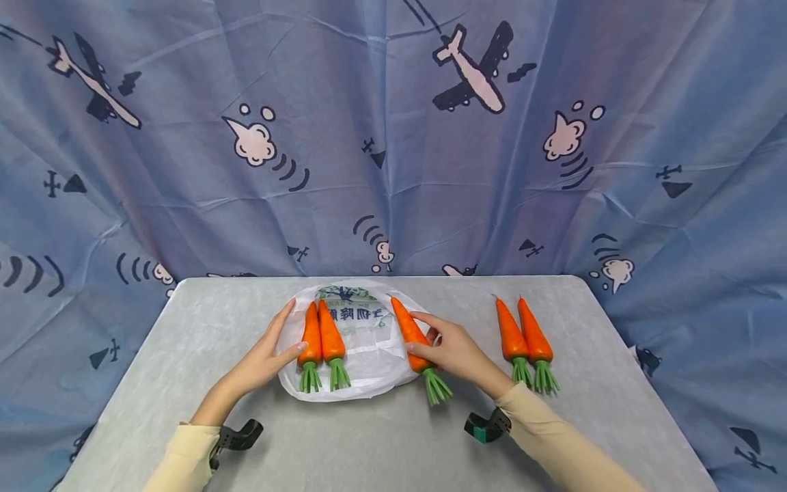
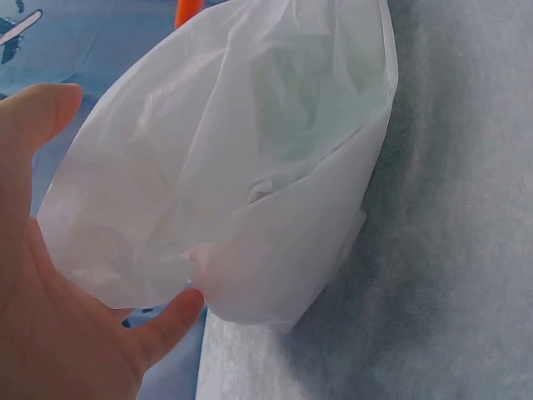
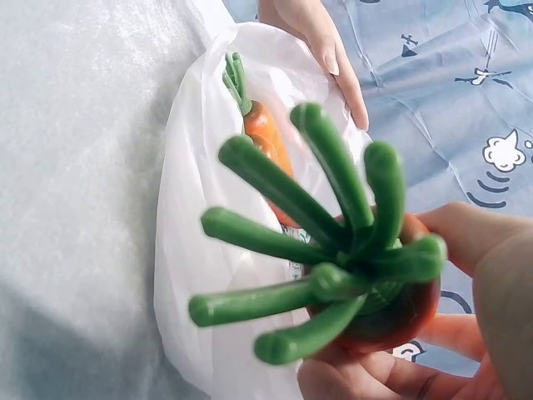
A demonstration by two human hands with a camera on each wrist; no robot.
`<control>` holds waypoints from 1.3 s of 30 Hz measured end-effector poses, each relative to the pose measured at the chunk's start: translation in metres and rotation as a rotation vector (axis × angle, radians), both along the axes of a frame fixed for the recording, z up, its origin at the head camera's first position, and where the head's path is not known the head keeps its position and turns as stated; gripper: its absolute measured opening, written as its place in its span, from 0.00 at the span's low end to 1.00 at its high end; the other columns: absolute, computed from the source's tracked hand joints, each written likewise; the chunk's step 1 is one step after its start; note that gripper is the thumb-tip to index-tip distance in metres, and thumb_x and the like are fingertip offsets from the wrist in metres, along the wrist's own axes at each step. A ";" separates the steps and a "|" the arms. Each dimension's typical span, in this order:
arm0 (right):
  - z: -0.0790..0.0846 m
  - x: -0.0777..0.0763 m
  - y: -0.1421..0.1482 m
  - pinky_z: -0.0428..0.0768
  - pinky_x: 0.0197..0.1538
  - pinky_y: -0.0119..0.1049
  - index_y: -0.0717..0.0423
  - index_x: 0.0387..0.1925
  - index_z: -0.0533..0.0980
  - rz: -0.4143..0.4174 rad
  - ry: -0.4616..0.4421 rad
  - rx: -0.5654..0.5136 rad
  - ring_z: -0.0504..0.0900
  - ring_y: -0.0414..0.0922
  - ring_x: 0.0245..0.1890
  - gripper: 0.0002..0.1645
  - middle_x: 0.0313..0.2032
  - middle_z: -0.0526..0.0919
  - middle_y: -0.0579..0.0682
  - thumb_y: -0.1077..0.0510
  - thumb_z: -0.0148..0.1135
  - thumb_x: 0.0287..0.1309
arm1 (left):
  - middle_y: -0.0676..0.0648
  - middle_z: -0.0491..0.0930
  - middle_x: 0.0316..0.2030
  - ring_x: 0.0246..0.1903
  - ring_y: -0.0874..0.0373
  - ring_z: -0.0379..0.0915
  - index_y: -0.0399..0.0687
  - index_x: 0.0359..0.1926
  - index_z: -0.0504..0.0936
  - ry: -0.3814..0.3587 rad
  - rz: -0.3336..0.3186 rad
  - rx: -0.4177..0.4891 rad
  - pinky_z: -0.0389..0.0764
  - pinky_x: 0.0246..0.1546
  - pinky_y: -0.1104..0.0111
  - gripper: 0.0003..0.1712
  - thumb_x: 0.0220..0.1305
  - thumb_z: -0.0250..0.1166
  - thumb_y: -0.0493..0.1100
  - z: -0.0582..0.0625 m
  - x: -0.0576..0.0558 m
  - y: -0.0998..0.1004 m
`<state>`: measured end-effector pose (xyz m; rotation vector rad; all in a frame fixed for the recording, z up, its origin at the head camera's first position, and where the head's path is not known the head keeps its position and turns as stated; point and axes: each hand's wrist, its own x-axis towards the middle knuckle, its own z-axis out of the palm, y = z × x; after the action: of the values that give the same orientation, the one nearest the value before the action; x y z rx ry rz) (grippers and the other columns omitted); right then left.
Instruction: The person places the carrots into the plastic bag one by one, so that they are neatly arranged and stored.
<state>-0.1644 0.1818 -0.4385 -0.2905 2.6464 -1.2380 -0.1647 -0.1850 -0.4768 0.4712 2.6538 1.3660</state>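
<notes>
My right hand (image 1: 451, 347) grips an orange toy-like carrot (image 1: 408, 328) with green stalks, thumb on one side and fingers on the other. The carrot overlaps the right part of a white plastic bag (image 1: 369, 362) in the head view, its stalks (image 3: 358, 258) pointing toward me. Inside the bag, at its left, lie two more carrots (image 1: 311, 335) (image 1: 332, 335) side by side. My left hand (image 1: 261, 359), fingers spread, rests against the bag's left side; a fingertip touches the white plastic (image 2: 250, 275) in the left wrist view.
Two further carrots (image 1: 510, 331) (image 1: 535, 331) lie together on the grey-white table (image 1: 344, 444), right of my right hand. Behind the table's far edge hangs a blue curtain (image 1: 332, 225) printed with planes. Green print and lettering (image 1: 356, 314) show on the bag.
</notes>
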 end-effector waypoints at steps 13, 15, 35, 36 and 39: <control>0.001 -0.005 -0.014 0.74 0.19 0.31 0.41 0.68 0.70 0.031 -0.003 0.027 0.70 0.40 0.15 0.38 0.27 0.75 0.48 0.47 0.71 0.56 | 0.37 0.39 0.79 0.77 0.31 0.37 0.62 0.80 0.38 -0.003 -0.003 0.008 0.45 0.70 0.30 0.49 0.70 0.61 0.52 0.002 0.000 0.001; 0.001 -0.005 -0.015 0.74 0.19 0.32 0.41 0.68 0.70 0.037 0.002 0.022 0.69 0.40 0.15 0.38 0.27 0.75 0.48 0.47 0.71 0.56 | 0.37 0.39 0.79 0.77 0.31 0.36 0.62 0.80 0.38 -0.006 -0.003 0.013 0.45 0.70 0.30 0.49 0.70 0.61 0.52 0.002 0.000 0.001; 0.005 -0.013 -0.033 0.79 0.19 0.36 0.42 0.68 0.70 0.083 -0.029 -0.055 0.71 0.41 0.13 0.38 0.29 0.74 0.51 0.46 0.71 0.56 | 0.38 0.37 0.79 0.77 0.32 0.35 0.62 0.80 0.38 -0.011 -0.007 0.020 0.44 0.71 0.30 0.49 0.71 0.60 0.52 0.001 -0.001 0.003; 0.005 -0.014 -0.034 0.79 0.19 0.37 0.42 0.68 0.70 0.085 -0.029 -0.055 0.71 0.41 0.12 0.38 0.29 0.74 0.51 0.46 0.71 0.56 | 0.38 0.37 0.79 0.77 0.32 0.35 0.62 0.80 0.38 -0.012 -0.007 0.020 0.44 0.71 0.30 0.49 0.71 0.60 0.52 0.002 -0.001 0.003; 0.005 -0.015 -0.037 0.82 0.20 0.42 0.42 0.68 0.70 0.087 -0.036 -0.048 0.72 0.41 0.12 0.39 0.29 0.75 0.51 0.45 0.70 0.56 | 0.38 0.38 0.79 0.77 0.32 0.35 0.62 0.80 0.38 -0.018 -0.007 0.018 0.44 0.70 0.30 0.49 0.70 0.60 0.52 0.002 0.000 0.003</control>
<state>-0.1799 0.1445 -0.4336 -0.3832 2.5479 -1.2680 -0.1652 -0.1820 -0.4746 0.4677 2.6256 1.3870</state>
